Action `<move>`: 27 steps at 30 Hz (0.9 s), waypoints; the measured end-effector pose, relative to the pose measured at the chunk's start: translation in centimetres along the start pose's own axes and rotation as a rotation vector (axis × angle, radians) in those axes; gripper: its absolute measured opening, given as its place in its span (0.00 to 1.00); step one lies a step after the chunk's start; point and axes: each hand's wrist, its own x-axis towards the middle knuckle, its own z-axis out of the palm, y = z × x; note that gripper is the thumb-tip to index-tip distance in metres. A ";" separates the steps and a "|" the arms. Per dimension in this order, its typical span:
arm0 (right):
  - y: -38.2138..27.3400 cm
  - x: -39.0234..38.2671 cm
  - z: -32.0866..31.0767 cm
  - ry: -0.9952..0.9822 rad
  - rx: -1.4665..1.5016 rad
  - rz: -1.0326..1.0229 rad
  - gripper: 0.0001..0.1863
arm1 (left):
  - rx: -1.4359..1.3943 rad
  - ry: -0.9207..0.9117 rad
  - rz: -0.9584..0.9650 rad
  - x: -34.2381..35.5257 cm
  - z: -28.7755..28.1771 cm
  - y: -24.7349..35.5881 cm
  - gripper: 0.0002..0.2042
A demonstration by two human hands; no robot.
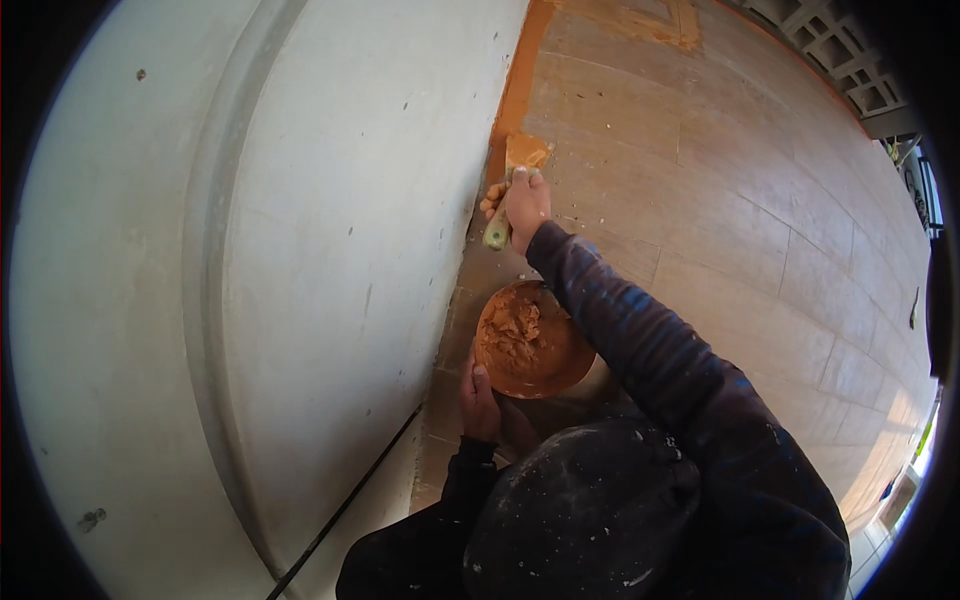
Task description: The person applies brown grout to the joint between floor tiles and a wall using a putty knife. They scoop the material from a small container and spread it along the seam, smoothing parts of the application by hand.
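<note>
My right hand (528, 205) is closed around the greenish handle of a putty knife (497, 233). Its blade (527, 153), smeared with orange paste, lies at the floor close to the foot of the wall. An orange band (517, 80) of the same colour runs along the joint between wall and floor, beyond the blade. Nearer to me stands a round bowl (560, 377) partly filled with thick, lumpy orange paste (510, 332). My left hand (480, 402) grips the bowl's left side, thumb at the rim and fingers mostly hidden. My right forearm passes over the bowl's right edge.
A pale wall (340, 230) rises along the left. Brown floor tiles (720, 220) spread to the right, with small crumbs near the knife. A thin black rod or cord (345, 508) leans by the wall. Pierced blocks (835, 50) stand far right. A dark, white-specked rounded shape (580, 510) fills the bottom.
</note>
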 end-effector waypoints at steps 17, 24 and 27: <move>-0.3 -1.2 0.1 -0.013 -0.233 0.242 0.14 | -0.176 0.030 -0.056 -0.3 -0.3 -0.5 0.26; -6.6 5.3 1.3 -0.060 -0.030 0.093 0.12 | -0.042 0.003 -0.025 0.0 -0.3 -0.8 0.26; -7.3 7.7 2.8 -0.076 -0.193 -0.070 0.12 | -0.032 -0.018 -0.002 0.0 -0.5 -0.5 0.25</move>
